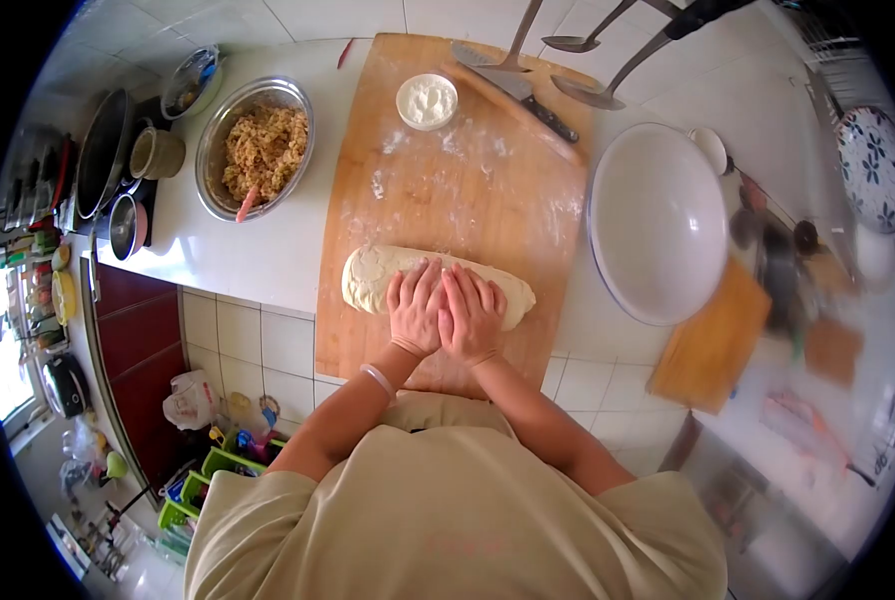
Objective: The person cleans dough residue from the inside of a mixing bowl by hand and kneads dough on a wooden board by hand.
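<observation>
A thick log of pale dough [361,281] lies crosswise on a floured wooden board [368,215]. My left hand [417,308] rests on the middle of the dough, its fingers stretched out over the top. Beside it, touching it, my right hand [474,312] presses flat on the same log, also with fingers extended. The dough under both palms is hidden. Farther back on the board stand a small bowl of white flour [428,102], a wooden rolling pin [513,110] and a knife with a black handle [551,120].
To the left, a metal bowl [204,165] holds a brown chopped mixture and a pink-handled utensil. On the right sits a large white basin [658,225], with another wooden board [713,340] past it. Ladles [588,92] hang over the board's back edge.
</observation>
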Demonstrator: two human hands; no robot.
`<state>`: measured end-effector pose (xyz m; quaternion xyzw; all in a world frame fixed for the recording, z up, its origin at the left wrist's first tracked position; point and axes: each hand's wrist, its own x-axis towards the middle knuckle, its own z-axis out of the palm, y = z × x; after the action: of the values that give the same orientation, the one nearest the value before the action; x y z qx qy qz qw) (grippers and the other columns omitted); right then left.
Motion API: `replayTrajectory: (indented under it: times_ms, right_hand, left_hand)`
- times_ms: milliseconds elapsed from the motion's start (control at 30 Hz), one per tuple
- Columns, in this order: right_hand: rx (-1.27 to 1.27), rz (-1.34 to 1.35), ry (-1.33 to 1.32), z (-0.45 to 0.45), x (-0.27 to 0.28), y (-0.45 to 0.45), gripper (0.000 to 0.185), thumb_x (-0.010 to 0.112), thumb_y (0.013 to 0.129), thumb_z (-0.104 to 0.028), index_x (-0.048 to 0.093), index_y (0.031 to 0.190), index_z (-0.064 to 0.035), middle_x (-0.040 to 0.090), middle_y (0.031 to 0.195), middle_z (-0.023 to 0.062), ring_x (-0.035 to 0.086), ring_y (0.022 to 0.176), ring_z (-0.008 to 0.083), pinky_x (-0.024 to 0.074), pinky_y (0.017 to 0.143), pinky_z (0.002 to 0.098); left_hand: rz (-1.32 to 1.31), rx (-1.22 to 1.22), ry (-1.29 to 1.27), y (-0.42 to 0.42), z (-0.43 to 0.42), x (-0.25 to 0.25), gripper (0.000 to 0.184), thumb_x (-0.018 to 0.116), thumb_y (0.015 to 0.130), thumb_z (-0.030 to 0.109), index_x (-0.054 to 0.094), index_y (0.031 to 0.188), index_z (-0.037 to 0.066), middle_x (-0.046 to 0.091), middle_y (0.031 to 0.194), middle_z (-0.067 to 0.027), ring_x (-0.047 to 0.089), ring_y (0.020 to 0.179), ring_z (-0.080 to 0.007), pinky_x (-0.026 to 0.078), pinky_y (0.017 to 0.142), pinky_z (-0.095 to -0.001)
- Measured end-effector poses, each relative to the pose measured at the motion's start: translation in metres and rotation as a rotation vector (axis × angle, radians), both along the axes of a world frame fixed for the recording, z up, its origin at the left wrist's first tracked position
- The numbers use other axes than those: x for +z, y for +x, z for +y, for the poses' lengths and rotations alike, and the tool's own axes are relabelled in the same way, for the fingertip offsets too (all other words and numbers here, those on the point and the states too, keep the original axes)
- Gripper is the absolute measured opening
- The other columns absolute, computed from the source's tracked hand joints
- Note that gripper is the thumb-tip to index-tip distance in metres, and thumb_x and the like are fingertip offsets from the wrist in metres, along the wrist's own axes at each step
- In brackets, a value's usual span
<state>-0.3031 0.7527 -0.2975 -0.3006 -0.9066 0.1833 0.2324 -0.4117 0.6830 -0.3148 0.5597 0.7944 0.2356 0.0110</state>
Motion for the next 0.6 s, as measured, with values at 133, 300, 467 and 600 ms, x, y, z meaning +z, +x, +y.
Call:
replayTrajectory:
  times_ms: [133, 300, 467, 600]
  right_hand:
    - [-0.004, 0.102, 0.021, 0.035, -0.017, -0.012, 0.047, 0.043, 0.094, -0.030, 0.057, 0.133, -0.0074, 0.060, 0.128, 0.0147, 0.056, 0.113, 0.0304, 0.0342, 0.099, 0.0475]
    - [-0.100, 0.112, -0.038, 0.101, -0.027, -0.047, 0.038, 0.043, 0.095, -0.029, 0.063, 0.122, -0.0105, 0.064, 0.117, 0.0110, 0.059, 0.105, 0.0289, 0.0370, 0.095, 0.0446]
    - [-0.435, 0.414, -0.663, 0.149, -0.032, -0.067, 0.018, 0.056, 0.092, -0.020, 0.068, 0.093, -0.0070, 0.065, 0.115, 0.0143, 0.059, 0.106, 0.0339, 0.0383, 0.098, 0.0467]
    - [-0.079, -0.067, -0.086, 0.112, 0.005, -0.047, 0.019, 0.070, 0.085, -0.019, 0.065, 0.093, -0.0028, 0.057, 0.128, 0.0205, 0.051, 0.122, 0.0398, 0.0367, 0.106, 0.0506]
  left_hand:
    - [0.003, -0.024, 0.031, -0.011, 0.027, -0.011, 0.049, 0.043, 0.092, 0.036, 0.057, 0.129, 0.008, 0.054, 0.139, -0.0148, 0.048, 0.131, -0.0323, 0.022, 0.113, -0.0516]
    - [-0.177, -0.074, -0.057, -0.047, 0.106, 0.003, 0.043, 0.049, 0.089, 0.038, 0.061, 0.120, 0.010, 0.061, 0.124, -0.0120, 0.054, 0.118, -0.0338, 0.028, 0.107, -0.0525]
    - [-0.363, 0.015, -0.119, -0.072, 0.165, -0.003, 0.038, 0.049, 0.094, 0.035, 0.065, 0.115, 0.008, 0.066, 0.113, -0.0160, 0.058, 0.112, -0.0355, 0.038, 0.102, -0.0479]
    - [-1.113, 0.097, 0.422, -0.103, 0.155, 0.021, 0.033, 0.058, 0.095, 0.029, 0.064, 0.118, 0.005, 0.064, 0.116, -0.0154, 0.060, 0.110, -0.0317, 0.047, 0.094, -0.0414]
